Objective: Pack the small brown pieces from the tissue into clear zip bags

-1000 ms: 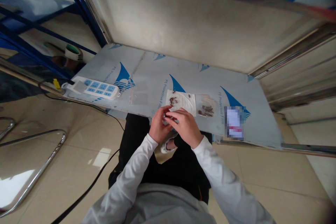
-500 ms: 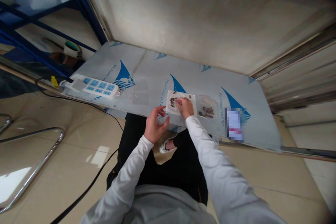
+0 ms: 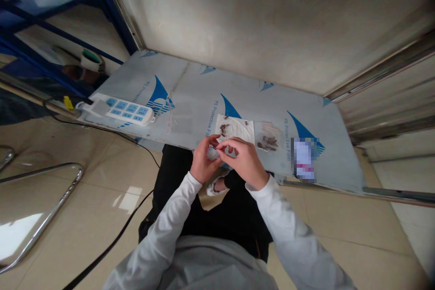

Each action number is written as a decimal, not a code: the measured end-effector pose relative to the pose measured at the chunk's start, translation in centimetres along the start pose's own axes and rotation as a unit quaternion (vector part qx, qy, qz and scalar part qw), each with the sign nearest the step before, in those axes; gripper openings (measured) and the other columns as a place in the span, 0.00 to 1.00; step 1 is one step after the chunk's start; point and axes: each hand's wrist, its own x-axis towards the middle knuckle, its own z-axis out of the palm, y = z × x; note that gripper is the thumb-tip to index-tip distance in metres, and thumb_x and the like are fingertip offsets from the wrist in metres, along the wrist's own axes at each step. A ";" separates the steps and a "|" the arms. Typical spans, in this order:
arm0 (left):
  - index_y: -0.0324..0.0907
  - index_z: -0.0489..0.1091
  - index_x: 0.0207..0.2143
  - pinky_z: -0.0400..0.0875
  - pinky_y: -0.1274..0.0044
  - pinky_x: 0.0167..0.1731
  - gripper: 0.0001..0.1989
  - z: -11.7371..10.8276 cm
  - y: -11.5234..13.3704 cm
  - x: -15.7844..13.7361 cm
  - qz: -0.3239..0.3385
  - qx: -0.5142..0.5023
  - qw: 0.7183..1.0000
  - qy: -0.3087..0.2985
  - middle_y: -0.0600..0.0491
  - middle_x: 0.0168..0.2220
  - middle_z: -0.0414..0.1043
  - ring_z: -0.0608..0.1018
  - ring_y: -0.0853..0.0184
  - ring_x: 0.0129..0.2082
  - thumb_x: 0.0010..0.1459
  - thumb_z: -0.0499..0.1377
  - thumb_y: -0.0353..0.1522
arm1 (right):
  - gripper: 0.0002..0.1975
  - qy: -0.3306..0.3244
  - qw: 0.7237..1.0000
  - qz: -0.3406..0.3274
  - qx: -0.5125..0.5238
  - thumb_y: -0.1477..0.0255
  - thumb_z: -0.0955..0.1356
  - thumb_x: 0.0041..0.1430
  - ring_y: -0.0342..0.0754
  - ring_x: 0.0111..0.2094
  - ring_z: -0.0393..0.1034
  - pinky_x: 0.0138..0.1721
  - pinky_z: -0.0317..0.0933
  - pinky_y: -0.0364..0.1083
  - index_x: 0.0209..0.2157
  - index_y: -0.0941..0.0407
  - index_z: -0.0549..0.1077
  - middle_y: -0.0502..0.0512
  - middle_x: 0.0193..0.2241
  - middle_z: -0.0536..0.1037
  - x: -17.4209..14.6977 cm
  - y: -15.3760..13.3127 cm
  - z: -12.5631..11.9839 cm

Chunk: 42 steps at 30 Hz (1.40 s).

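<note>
My left hand (image 3: 204, 159) and my right hand (image 3: 244, 159) meet at the table's front edge. The right thumb and fingers are pinched together against the curled left fingers. Whatever is between the fingertips is too small and hidden to make out. Just beyond the hands, a white sheet (image 3: 239, 132) lies on the table with small brown pieces (image 3: 223, 129) scattered on it, mostly at its left side. Right of the sheet, touching or almost touching it, a clear plastic bag (image 3: 268, 138) contains several more brown pieces.
A white power strip (image 3: 129, 111) with blue sockets lies on the left of the film-covered table (image 3: 200, 84). A clear empty-looking bag (image 3: 181, 123) lies between it and the sheet. A blurred-out object (image 3: 304, 161) sits at right. A black cable (image 3: 112, 247) crosses the floor.
My right hand has drawn back from the brown pieces on the sheet, toward me, and now meets my left hand. The left fingers have closed in.
</note>
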 end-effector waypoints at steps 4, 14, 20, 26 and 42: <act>0.42 0.63 0.50 0.70 0.72 0.40 0.24 0.1 0.7 0.1 0.008 -0.013 1.000 -0.005 0.51 0.39 0.72 0.75 0.65 0.38 0.49 0.61 0.28 | 0.08 -0.052 0.997 -0.040 -0.031 0.70 0.66 0.62 0.47 0.37 0.71 0.42 0.65 0.47 0.36 0.54 0.78 0.54 0.34 0.73 -0.1 -0.4 -0.2; 0.40 0.65 0.50 0.71 0.70 0.42 0.23 -1.4 1.1 -0.8 -0.044 -0.168 0.982 -0.071 0.47 0.40 0.73 0.75 0.63 0.40 0.52 0.63 0.36 | 0.04 -0.047 0.999 -0.012 -0.006 0.74 0.66 0.61 0.47 0.39 0.73 0.44 0.65 0.46 0.34 0.54 0.74 0.52 0.35 0.77 -2.3 0.2 -2.4; 0.40 0.72 0.31 0.71 0.74 0.37 0.06 -0.3 1.6 -1.8 -0.089 -0.200 0.975 -0.024 0.51 0.30 0.75 0.76 0.66 0.32 0.57 0.61 0.34 | 0.18 0.013 0.996 0.068 0.062 0.69 0.72 0.54 0.47 0.37 0.74 0.43 0.66 0.46 0.47 0.54 0.70 0.51 0.36 0.79 -4.3 0.7 -2.4; 0.39 0.73 0.30 0.70 0.76 0.35 0.06 0.0 2.9 -1.9 -0.089 -0.153 0.983 -0.039 0.51 0.28 0.75 0.76 0.67 0.30 0.57 0.61 0.33 | 0.11 0.035 0.982 0.135 0.125 0.63 0.68 0.58 0.47 0.32 0.73 0.36 0.66 0.44 0.31 0.56 0.77 0.53 0.29 0.80 -4.8 1.3 -0.9; 0.38 0.75 0.33 0.71 0.76 0.36 0.09 -0.4 2.8 -1.8 -0.128 -0.180 0.970 -0.100 0.49 0.31 0.77 0.77 0.65 0.33 0.53 0.64 0.35 | 0.09 0.071 0.965 0.173 0.186 0.64 0.70 0.56 0.47 0.32 0.72 0.36 0.65 0.44 0.31 0.56 0.76 0.53 0.30 0.79 -6.8 2.3 -1.3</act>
